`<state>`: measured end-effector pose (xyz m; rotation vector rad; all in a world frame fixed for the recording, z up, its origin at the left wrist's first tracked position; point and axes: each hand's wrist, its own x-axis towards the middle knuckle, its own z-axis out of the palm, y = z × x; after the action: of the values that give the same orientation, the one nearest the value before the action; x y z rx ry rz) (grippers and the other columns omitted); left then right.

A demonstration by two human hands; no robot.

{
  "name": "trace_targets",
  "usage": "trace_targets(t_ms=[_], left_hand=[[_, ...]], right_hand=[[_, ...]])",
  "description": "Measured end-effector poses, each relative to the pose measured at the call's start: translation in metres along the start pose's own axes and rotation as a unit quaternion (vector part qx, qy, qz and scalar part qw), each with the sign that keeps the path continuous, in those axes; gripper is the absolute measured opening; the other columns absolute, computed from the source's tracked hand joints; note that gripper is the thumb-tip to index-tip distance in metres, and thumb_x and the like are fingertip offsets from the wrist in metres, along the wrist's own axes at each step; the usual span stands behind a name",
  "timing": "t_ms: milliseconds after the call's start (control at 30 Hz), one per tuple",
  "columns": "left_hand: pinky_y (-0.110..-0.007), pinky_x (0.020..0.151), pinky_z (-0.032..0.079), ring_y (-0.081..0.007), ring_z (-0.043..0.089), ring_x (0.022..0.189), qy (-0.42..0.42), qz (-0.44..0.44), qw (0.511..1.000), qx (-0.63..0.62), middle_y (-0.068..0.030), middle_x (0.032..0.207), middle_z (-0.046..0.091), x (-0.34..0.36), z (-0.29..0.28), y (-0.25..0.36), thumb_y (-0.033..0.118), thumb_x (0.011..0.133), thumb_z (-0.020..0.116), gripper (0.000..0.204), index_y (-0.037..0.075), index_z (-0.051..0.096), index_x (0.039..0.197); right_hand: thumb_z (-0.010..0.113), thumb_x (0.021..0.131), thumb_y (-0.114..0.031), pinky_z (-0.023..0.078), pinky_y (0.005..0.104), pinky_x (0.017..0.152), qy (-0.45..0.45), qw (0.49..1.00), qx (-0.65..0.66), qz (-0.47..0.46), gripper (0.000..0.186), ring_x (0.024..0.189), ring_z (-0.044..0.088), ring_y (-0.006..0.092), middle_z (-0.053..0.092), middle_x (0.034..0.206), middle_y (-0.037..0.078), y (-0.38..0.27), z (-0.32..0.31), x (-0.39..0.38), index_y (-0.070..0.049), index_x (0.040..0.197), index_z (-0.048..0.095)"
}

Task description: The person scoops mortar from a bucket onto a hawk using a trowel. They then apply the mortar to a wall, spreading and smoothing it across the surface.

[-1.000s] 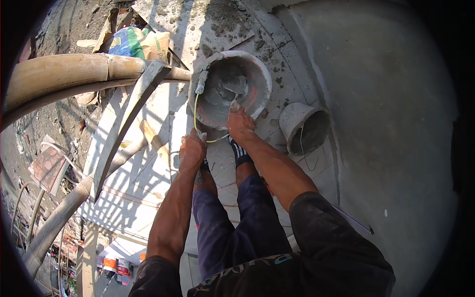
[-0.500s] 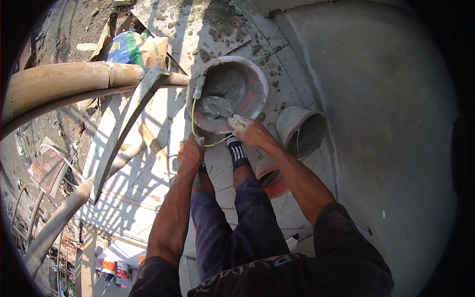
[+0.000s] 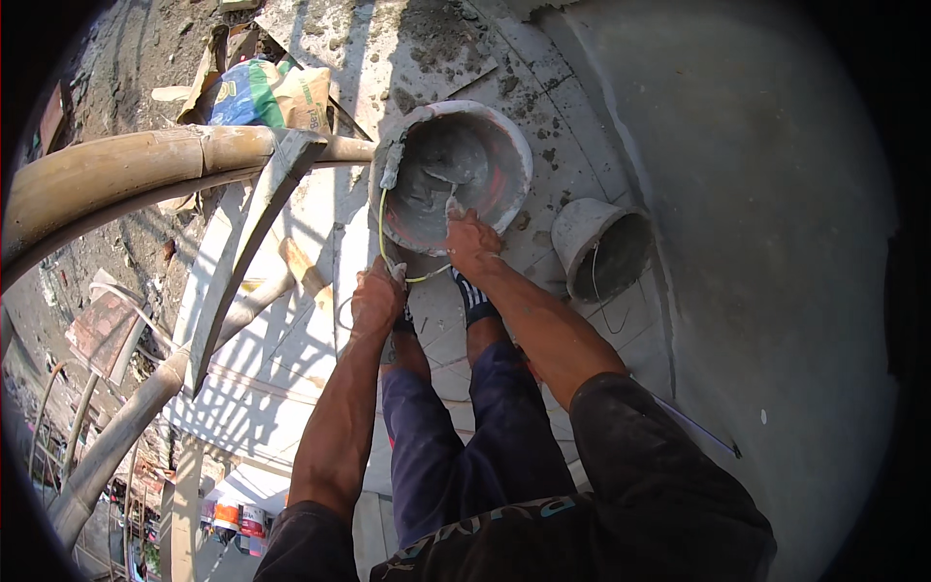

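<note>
A round, cement-smeared bucket (image 3: 509,170) holds wet grey mortar. My left hand (image 3: 378,296) is closed on the bucket's handle (image 3: 382,233), a yellowish cord or bail, just below the bucket's left side. My right hand (image 3: 470,240) grips a mortar-coated trowel (image 3: 452,199) at the near rim, and the trowel's blade is down in the bucket, mostly hidden in the grey mortar. My socked feet are just below the bucket.
A second grey bucket (image 3: 601,252) lies tipped to the right, beside a smooth concrete surface (image 3: 766,194). Left are bamboo poles (image 3: 136,184), a wooden plank (image 3: 238,267) and a torn sack (image 3: 276,97). Paint cans (image 3: 242,519) stand at lower left on rubble-strewn ground.
Half a second ago my right hand was lower and further right with the blade near the rim; now it has moved up and left, blade deeper inside. My left hand stays on the handle.
</note>
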<state>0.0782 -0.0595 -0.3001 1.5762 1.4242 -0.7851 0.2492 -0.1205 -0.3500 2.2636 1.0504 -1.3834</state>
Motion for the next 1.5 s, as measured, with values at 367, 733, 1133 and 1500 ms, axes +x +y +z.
trace_targets(t_ms=[367, 733, 1133, 1500], left_hand=[[-0.047, 0.084, 0.049, -0.0452, 0.06, 0.1, 0.027, -0.039, 0.998, 0.032, -0.0284, 0.103, 0.06, -0.032, -0.017, -0.033, 0.044, 0.091, 0.056, 0.047, 0.005, 0.055, 0.117], [-0.045, 0.075, 0.05, -0.0445, 0.059, 0.093, 0.022, 0.153, 0.972, -0.175, -0.0266, 0.099, 0.059, -0.137, -0.066, 0.015, 0.014, 0.09, 0.059, 0.033, -0.002, 0.049, 0.117], [-0.049, 0.077, 0.052, -0.042, 0.061, 0.093, 0.061, 0.358, 0.931, 0.024, -0.0233, 0.112, 0.056, -0.022, 0.003, 0.082, 0.019, 0.09, 0.056, 0.033, 0.006, 0.049, 0.12], [-0.048, 0.079, 0.05, -0.0441, 0.06, 0.092, 0.104, 0.264, 0.957, -0.051, -0.0237, 0.112, 0.056, -0.017, -0.011, 0.084, 0.021, 0.093, 0.055, 0.03, 0.005, 0.049, 0.118]], right_hand=[[0.065, 0.082, -0.024, 0.052, 0.0378, 0.074, -0.014, 0.958, 0.284, 0.027, 0.051, 0.082, 0.065, 0.029, 0.064, 0.099, 0.019, 0.071, -0.033, -0.07, 0.001, 0.124, 0.05], [0.065, 0.087, -0.018, 0.039, 0.024, 0.043, -0.172, 0.662, 0.719, 0.125, 0.036, 0.053, 0.049, 0.0084, 0.053, 0.075, 0.0, 0.094, -0.043, -0.096, -0.004, 0.117, 0.052], [0.064, 0.086, -0.022, 0.034, 0.0221, 0.04, -0.273, 0.65, 0.702, 0.099, 0.035, 0.053, 0.048, 0.0067, 0.054, 0.077, 0.0, 0.135, -0.093, -0.124, -0.006, 0.116, 0.053], [0.066, 0.08, -0.016, 0.052, 0.0376, 0.061, 0.156, 0.958, 0.171, -0.167, 0.059, 0.072, 0.063, 0.0254, 0.06, 0.088, 0.009, 0.187, -0.059, -0.171, -0.008, 0.136, 0.046]])
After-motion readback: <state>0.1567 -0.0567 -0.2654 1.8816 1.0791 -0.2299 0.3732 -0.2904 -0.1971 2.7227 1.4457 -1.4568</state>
